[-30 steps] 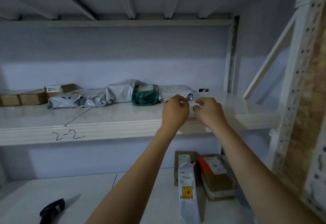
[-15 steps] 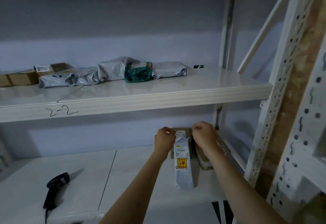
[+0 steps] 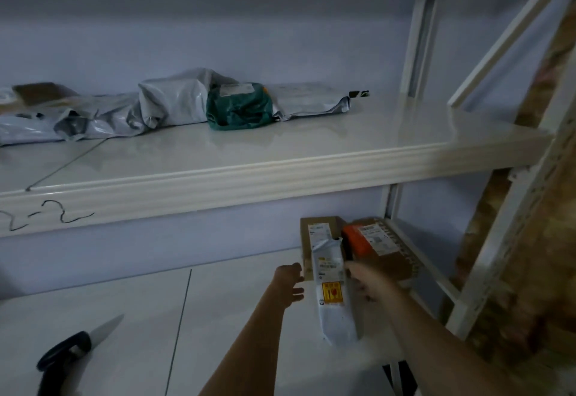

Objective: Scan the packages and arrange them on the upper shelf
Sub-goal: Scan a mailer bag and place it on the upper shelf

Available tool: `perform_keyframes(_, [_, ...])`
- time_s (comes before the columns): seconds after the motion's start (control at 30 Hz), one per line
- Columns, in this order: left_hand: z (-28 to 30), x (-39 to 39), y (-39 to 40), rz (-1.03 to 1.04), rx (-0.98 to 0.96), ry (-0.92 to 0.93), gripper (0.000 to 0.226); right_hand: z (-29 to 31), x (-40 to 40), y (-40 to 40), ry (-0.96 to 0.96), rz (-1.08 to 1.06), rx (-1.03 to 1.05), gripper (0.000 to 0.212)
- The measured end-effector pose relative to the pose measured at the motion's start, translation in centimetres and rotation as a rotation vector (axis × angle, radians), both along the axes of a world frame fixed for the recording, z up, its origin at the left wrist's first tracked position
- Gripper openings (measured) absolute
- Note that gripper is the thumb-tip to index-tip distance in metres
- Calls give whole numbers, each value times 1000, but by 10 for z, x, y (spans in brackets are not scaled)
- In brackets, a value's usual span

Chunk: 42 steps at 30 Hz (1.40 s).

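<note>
I see both hands flank the long grey plastic mailer pouch (image 3: 333, 296) lying on the white lower shelf (image 3: 237, 327): left hand (image 3: 288, 285) loose-fingered, empty; right hand (image 3: 369, 282) blurred, grip unclear. Upper shelf (image 3: 249, 174) holds packages.

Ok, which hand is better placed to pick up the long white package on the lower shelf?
Right. The right hand already overlaps the white package's right edge near its label, while the left hand is open just short of its left edge, apparently not touching.
</note>
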<state>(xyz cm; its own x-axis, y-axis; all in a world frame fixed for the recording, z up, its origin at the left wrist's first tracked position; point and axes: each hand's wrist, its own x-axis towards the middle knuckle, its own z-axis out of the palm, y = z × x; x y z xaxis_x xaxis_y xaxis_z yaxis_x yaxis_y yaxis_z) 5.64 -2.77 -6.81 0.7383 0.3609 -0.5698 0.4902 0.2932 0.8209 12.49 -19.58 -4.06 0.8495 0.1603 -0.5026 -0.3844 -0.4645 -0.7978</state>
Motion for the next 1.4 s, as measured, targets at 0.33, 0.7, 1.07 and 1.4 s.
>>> perform_keyframes(0.33, [-41,26,-1,-153,-55,78,52,-32,36,2,19,176,-233,14])
perform_keyframes(0.7, [-36,51,-11,-275,73,177,67,-42,53,4,68,294,-274,17])
perform_keyframes(1.07, [-48,50,-29,-248,24,120,41,-37,48,-5,111,392,-202,20])
perform_keyframes(1.4, [-27,38,-22,-70,86,22,23,-9,51,-7,178,449,-86,23])
